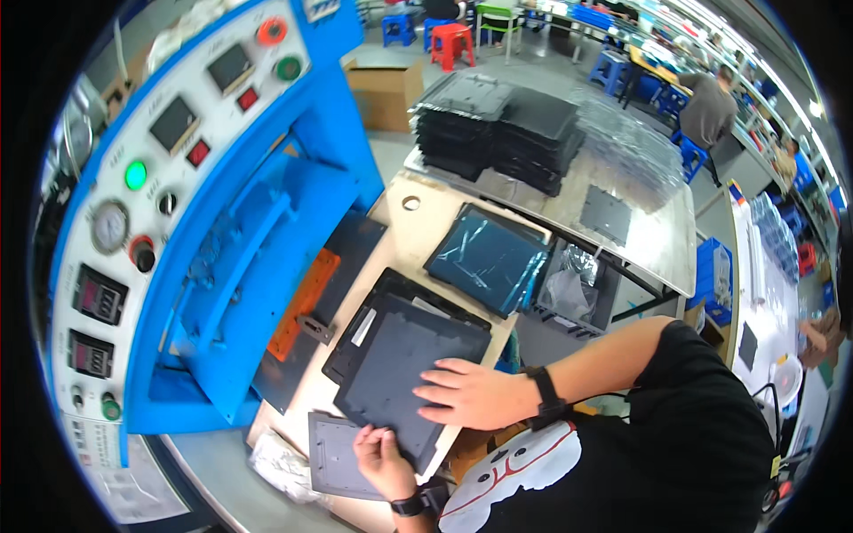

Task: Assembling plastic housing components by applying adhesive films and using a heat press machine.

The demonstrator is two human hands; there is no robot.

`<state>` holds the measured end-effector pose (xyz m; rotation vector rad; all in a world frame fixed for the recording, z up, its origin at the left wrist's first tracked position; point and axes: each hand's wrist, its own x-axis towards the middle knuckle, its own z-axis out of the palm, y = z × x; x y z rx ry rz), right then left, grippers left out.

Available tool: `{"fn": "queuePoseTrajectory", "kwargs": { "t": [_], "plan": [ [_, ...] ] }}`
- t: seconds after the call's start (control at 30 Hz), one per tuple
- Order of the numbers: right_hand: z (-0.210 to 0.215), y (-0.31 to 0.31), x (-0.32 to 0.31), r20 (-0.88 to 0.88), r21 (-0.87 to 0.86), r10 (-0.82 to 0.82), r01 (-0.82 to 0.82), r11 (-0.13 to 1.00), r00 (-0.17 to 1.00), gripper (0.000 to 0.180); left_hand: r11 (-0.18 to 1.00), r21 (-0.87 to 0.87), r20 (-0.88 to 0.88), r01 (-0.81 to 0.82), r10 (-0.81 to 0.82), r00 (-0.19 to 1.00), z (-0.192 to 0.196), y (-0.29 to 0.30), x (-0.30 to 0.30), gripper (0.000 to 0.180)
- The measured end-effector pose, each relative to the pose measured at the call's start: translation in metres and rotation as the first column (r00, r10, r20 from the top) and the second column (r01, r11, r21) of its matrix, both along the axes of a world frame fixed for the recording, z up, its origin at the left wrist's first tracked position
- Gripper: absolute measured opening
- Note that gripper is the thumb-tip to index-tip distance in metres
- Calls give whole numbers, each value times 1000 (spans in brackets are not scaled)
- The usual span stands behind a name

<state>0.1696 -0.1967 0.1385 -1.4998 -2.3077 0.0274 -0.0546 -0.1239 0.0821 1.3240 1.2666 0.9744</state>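
Note:
A dark grey rectangular plastic panel [400, 351] lies on the wooden worktop in front of me, on top of another black panel [395, 286] whose rim shows behind it. My right hand [480, 395] rests flat on the upper panel's right side, fingers spread. At the panel's near edge, my left hand [384, 457] has its fingers curled and pinches that edge. A lighter grey panel [338, 453] lies partly beneath, beside my left hand. Farther back sits a dark panel with a shiny film [489, 258].
To the left stands a blue machine [267, 240] with gauges and buttons, and an orange block [304, 302] at its opening. Stacks of black panels [498, 133] and clear plastic trays [622, 142] fill the back table. A grey bin [573, 289] holds clear film. A person [708, 107] works far right.

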Motion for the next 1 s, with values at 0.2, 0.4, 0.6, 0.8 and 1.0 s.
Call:
{"fn": "queuePoseTrajectory", "kwargs": {
  "t": [0.2,0.4,0.6,0.8,1.0],
  "plan": [
    [32,-83,64,98,254,-300,267,930,949,36,895,274,-96,352,-339,936,58,-22,100,3],
    [46,-145,145,-733,242,-563,920,310,382,53,776,452,5,440,-496,868,52,-35,254,7],
    [-25,-151,291,-825,-443,-152,458,770,-544,22,753,458,21,472,-540,841,36,-71,433,8],
    [-45,-127,471,-802,-489,-179,454,745,-570,20,704,519,-105,484,-510,854,8,-55,586,31],
    [-96,-78,635,-769,-590,-314,430,683,-556,23,773,397,-199,494,-453,869,-22,-17,644,30]
  ]
}}
